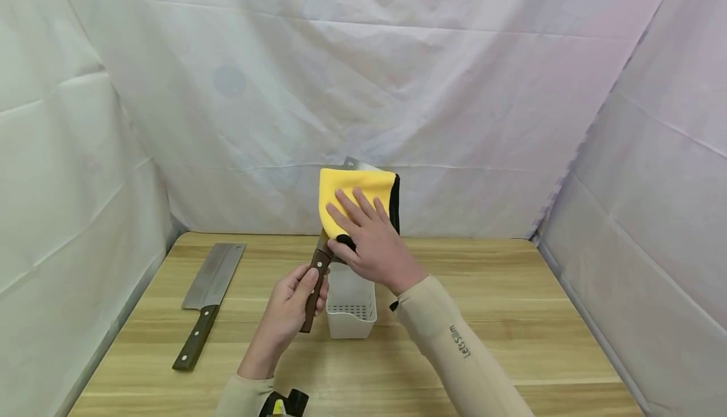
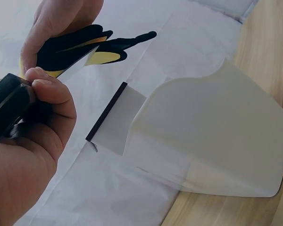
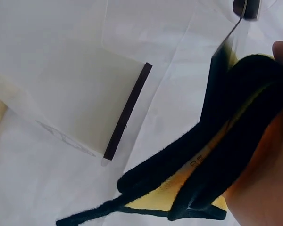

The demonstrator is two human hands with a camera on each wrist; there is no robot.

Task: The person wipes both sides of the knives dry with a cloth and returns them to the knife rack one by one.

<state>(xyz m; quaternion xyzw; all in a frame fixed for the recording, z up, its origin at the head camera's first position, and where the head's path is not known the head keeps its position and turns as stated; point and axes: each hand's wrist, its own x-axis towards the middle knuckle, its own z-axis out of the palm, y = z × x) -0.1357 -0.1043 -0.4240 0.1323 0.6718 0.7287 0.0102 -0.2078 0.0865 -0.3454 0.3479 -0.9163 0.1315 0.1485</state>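
Note:
My left hand (image 1: 295, 300) grips the dark brown riveted handle of a kitchen knife (image 1: 313, 297), which slants upward over the table. A yellow cloth (image 1: 363, 183) with black edging is folded over the blade and hides most of it. Past the far side of the cloth a metal corner (image 1: 350, 163) with a hole shows. Fingers spread and straight, my right hand (image 1: 377, 246) lies flat on the cloth and presses it against the blade. In the right wrist view the black-edged folds of the cloth (image 3: 193, 150) hang around the blade.
Below the hands stands a white perforated bin (image 1: 351, 325), with a black strip (image 2: 106, 111) along its raised back. To the left a cleaver (image 1: 207, 303) with a dark riveted handle lies flat on the wooden table (image 1: 483, 316). White sheets (image 1: 454, 101) hang behind and at both sides.

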